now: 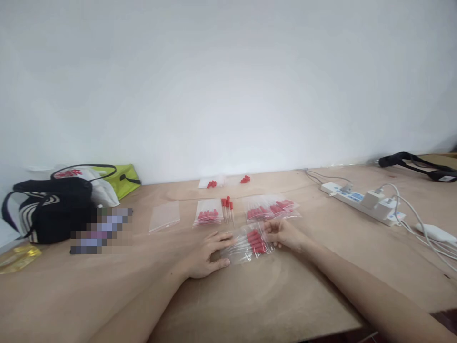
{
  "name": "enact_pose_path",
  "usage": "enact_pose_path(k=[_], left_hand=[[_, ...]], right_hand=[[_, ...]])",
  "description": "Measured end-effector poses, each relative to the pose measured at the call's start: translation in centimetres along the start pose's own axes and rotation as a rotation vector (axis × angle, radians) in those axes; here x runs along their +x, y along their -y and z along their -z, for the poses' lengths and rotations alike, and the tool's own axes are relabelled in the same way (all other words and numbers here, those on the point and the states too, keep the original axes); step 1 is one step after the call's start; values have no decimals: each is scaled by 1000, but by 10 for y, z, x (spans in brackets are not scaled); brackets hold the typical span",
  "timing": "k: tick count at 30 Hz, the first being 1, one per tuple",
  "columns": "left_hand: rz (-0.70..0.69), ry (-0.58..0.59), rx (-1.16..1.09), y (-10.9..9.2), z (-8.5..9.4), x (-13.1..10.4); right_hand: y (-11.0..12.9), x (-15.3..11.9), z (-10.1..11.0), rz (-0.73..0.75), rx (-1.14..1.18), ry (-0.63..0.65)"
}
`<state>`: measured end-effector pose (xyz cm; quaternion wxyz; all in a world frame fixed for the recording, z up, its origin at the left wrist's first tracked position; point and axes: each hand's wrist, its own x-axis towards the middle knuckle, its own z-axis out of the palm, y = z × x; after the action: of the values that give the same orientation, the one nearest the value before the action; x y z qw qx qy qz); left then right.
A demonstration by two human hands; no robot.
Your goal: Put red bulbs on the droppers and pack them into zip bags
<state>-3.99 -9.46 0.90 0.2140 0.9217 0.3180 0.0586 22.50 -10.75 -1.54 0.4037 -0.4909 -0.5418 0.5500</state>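
Note:
A clear zip bag (239,251) lies in front of me, holding several thin pale sticks with red ends. The fingers of my left hand (209,255) are stretched out and apart, touching the bag's left end. At its opposite end, my right hand (283,233) pinches the edge between thumb and fingers. Just beyond are a few loose red-ended sticks (227,209), side by side. Left of them rests a bag of red-ended pieces (207,213); to their right, several filled bags (273,208) overlap. An unfilled-looking zip bag (164,216) lies farther left.
Near the wall are two small groups of red pieces (212,184) on clear bags. A black bag (57,209), a lime-green bag (124,181) and yellow tape (19,259) sit at left. A white power strip (362,202) with cables and a black strapped object (417,166) occupy the right.

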Motion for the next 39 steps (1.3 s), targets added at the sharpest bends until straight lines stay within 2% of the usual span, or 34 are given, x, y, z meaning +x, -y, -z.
enact_pose_path(k=[2, 4, 9, 15, 20, 22, 25, 27, 29, 31, 33, 36, 37, 39], left_hand=[[-3, 4, 5, -1, 0, 0], [-2, 8, 10, -2, 1, 1], [3, 23, 11, -1, 1, 1], [-16, 42, 23, 0, 1, 0], [-77, 43, 9, 0, 1, 2], [-79, 31, -8, 0, 1, 1], [-63, -15, -73, -1, 1, -1], [-53, -71, -126, 0, 1, -2], [-52, -167, -150, 3, 0, -1], [-39, -323, -124, 10, 1, 1], [22, -513, -47, 24, 4, 3], [260, -780, 158, 52, 16, -2], [357, -821, 231, 62, 21, -5], [540, -817, 361, 81, 29, -13]], right_hand=[[1, 0, 4, -18, 5, 91], [1, 0, 4, -40, -2, 116], [-2, 2, -2, -43, -48, -10], [1, 1, 2, -49, -155, -197], [4, 0, -6, -62, -270, -127], [3, -1, -8, -10, -205, -115], [1, -4, -10, 56, -8, 15], [0, -5, -8, 88, 146, 81], [2, -4, -5, 125, 282, 72], [6, 1, 2, 152, 383, -13], [13, 8, 11, 177, 468, -157], [22, 24, 25, 222, 554, -381], [23, 30, 29, 230, 560, -428], [23, 40, 32, 233, 507, -517]])
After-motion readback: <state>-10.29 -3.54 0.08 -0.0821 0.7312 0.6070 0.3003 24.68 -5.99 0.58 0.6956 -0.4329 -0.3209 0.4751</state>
